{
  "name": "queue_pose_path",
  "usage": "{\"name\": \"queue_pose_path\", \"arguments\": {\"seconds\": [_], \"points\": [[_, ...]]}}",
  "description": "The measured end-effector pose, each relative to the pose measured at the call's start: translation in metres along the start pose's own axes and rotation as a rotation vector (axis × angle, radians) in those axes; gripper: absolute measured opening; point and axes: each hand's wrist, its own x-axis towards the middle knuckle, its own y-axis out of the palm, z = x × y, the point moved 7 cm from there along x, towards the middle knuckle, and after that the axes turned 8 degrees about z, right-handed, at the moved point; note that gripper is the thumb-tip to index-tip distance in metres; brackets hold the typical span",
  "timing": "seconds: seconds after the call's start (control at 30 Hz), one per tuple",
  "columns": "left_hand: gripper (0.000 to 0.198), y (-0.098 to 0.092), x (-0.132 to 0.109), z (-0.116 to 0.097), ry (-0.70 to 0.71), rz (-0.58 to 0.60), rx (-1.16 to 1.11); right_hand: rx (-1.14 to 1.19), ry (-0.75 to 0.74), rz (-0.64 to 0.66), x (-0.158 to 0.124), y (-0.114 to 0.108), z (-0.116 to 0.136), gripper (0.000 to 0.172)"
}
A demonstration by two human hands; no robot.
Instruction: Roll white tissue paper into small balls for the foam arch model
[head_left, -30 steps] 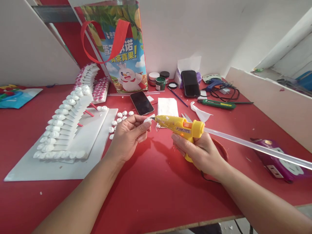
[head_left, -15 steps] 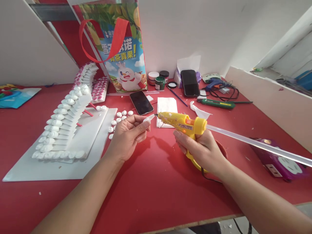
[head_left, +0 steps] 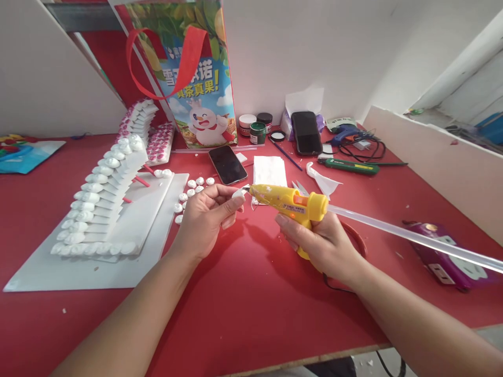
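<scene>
Between thumb and fingers, my left hand point(head_left: 212, 214) pinches a small white piece point(head_left: 239, 192), mostly covered by the fingertips. My right hand point(head_left: 322, 238) is wrapped round the grip of a yellow hot glue gun point(head_left: 285, 199), whose nozzle meets the white piece. A long clear glue stick point(head_left: 408, 233) juts from the back of the gun. To the left, a curved white model point(head_left: 106, 199) edged with white rosettes stands on a white board point(head_left: 43, 272). Several loose white rosettes point(head_left: 191, 192) lie beside my left hand.
Behind my hands are a phone point(head_left: 228, 165), white tissues point(head_left: 270, 170), paint jars point(head_left: 258, 133) and a colourful bag point(head_left: 204, 84). A green cutter point(head_left: 348, 166), a blue glue gun point(head_left: 346, 134) and a purple power strip point(head_left: 444, 256) lie to the right. A round reddish rim point(head_left: 359, 241) shows behind my right hand.
My right hand has brought the glue gun slightly left, so its nozzle now overlaps the white piece. My left hand has stayed nearly still, the piece turned a little.
</scene>
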Motion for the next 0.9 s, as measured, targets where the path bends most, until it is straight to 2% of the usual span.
{"name": "queue_pose_path", "arguments": {"seconds": [0.37,0.5,0.6,0.73,0.9], "points": [[0.032,0.001,0.0,0.0,0.009,0.007,-0.008,-0.042,0.023,-0.046,0.001,-0.005,-0.001,0.043],[0.033,0.001,-0.001,-0.001,0.013,0.0,-0.008,-0.009,0.073,-0.078,0.001,-0.009,-0.01,0.044],[0.032,-0.001,-0.001,-0.001,0.011,-0.004,-0.007,0.039,0.068,-0.127,0.002,-0.014,-0.007,0.043],[0.03,0.0,-0.001,0.001,-0.002,0.008,-0.012,0.034,0.053,-0.286,0.0,-0.034,0.008,0.036],[0.026,0.005,-0.003,-0.002,0.0,0.019,-0.008,-0.12,0.144,-0.474,-0.01,-0.073,0.015,0.037]]}}
